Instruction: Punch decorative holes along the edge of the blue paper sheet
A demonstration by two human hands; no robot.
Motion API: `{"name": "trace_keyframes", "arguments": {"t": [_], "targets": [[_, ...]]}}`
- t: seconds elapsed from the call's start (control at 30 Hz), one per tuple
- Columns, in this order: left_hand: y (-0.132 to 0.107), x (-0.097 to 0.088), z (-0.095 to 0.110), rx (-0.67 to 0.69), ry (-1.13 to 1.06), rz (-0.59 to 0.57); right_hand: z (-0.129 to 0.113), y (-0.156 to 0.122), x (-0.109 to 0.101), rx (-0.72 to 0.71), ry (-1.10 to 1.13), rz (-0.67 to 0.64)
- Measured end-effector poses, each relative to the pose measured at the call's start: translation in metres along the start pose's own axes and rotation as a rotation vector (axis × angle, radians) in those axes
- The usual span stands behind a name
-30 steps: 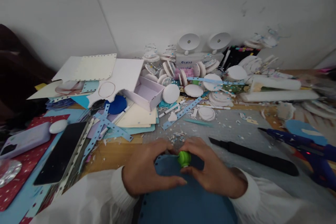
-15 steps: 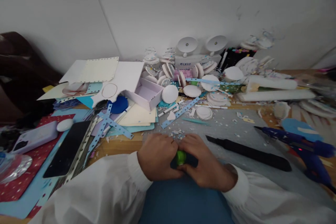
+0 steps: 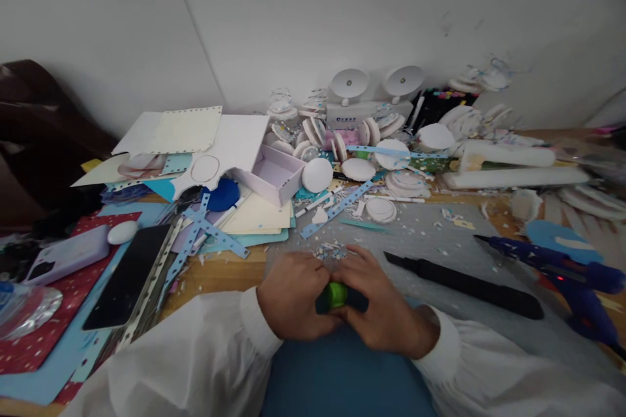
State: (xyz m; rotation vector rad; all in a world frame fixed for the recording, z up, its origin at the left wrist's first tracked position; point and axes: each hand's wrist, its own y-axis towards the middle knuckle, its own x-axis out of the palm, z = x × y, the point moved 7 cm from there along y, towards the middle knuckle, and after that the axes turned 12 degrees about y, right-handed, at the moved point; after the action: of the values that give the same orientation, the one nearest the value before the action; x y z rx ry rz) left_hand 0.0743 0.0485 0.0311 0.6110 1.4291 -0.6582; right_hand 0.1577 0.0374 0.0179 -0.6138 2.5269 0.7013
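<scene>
Close to the mat's front edge, my left hand (image 3: 296,296) and my right hand (image 3: 374,300) are both closed around a small craft punch (image 3: 336,295). Its dark body and bright green middle show between them. My fingers curl over its far side and both thumbs press near each other at the front. Whether paper is inside the punch is hidden. Just beyond my knuckles lie small paper bits (image 3: 330,249) on the grey mat (image 3: 415,228). A black utility knife (image 3: 460,280) rests to the right of my right hand.
A blue glue gun (image 3: 548,260) with a red light lies at the right. Punched blue strips (image 3: 215,234), paper sheets and a lilac box (image 3: 278,176) are to the left. White discs (image 3: 317,174) pile up behind. A black phone (image 3: 127,277) lies at the left.
Both hands stay on the craft punch, with only a very slight shift in their grip. The things on the table have not moved.
</scene>
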Motion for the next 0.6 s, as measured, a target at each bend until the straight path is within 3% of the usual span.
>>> {"name": "trace_keyframes", "arguments": {"t": [0.27, 0.43, 0.6], "targets": [[-0.005, -0.001, -0.024, -0.163, -0.177, -0.117, 0.005, 0.005, 0.002, 0.022, -0.001, -0.017], [-0.011, -0.002, -0.031, -0.104, -0.335, -0.127, 0.006, 0.005, 0.001, 0.019, 0.018, -0.026], [-0.018, 0.003, -0.031, -0.027, -0.27, -0.098, 0.005, 0.003, -0.002, 0.014, 0.011, -0.022]]}}
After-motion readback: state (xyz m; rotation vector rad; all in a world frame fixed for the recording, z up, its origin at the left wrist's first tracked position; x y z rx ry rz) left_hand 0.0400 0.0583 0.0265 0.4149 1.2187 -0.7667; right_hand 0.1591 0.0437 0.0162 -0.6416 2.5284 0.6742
